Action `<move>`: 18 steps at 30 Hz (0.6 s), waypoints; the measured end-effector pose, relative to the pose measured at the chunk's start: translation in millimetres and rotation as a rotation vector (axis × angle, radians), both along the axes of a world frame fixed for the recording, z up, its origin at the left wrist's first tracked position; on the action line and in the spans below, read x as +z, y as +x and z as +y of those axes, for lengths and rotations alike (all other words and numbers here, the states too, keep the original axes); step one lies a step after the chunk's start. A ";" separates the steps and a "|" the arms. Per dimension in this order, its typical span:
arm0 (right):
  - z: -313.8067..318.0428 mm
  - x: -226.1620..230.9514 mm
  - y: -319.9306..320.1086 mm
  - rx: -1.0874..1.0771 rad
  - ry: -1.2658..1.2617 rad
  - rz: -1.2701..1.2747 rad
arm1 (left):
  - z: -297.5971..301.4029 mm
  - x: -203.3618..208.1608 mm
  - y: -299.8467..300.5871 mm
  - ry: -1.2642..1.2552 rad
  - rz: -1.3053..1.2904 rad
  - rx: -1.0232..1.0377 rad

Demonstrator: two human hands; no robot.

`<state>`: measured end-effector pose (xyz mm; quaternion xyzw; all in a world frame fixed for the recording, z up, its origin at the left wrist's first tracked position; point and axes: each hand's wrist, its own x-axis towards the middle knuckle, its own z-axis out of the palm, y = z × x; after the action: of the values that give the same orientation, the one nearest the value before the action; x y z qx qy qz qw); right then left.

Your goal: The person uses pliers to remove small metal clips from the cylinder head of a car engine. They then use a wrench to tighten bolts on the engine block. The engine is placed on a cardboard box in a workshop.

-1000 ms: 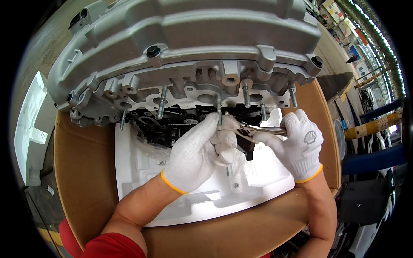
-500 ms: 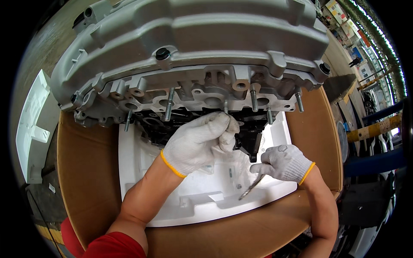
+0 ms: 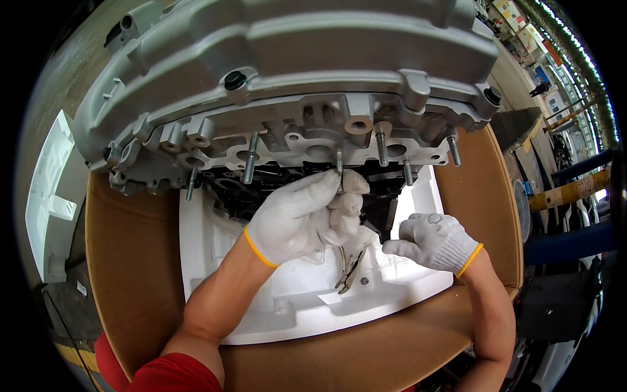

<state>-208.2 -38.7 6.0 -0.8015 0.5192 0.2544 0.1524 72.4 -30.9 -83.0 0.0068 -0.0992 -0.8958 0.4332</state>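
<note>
My left hand (image 3: 294, 212), in a white knit glove with a yellow cuff, pinches a threaded stud (image 3: 339, 161) on the lower flange of a silver engine (image 3: 320, 134). Below its fingers is a plier-like metal tool (image 3: 350, 271), jaws pointing down; whether those fingers hold it or it rests on the white foam tray (image 3: 307, 317) I cannot tell. My right hand (image 3: 434, 243), gloved alike, is closed to the right of it, thumb toward the left, with nothing visible in it. More studs (image 3: 251, 159) stick out along the flange on both sides.
A cardboard box (image 3: 134, 255) surrounds the foam tray and the black underside (image 3: 261, 186) of the engine. Another white foam piece (image 3: 52, 202) stands outside at the left. A yellow and blue frame (image 3: 568, 196) is at the right.
The metal tool has gone from my right hand and is now farther left, beneath my left hand. My left fingers have opened out somewhat around the stud.
</note>
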 end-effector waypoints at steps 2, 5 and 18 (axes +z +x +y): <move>-0.8 0.3 3.1 0.017 0.014 -0.010 | -2.6 -11.4 0.6 -0.049 0.003 0.016; -2.1 -0.4 6.4 0.000 0.054 0.014 | 1.8 -10.8 -5.7 -0.115 0.024 0.088; 2.1 -8.5 0.6 0.047 0.021 -0.021 | 12.0 44.9 9.0 -0.013 -0.568 0.176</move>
<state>-207.6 -36.6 -2.5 -0.8145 0.4958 0.2551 0.1604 81.3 -18.9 -38.1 0.2629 -0.2213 -0.8165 0.4640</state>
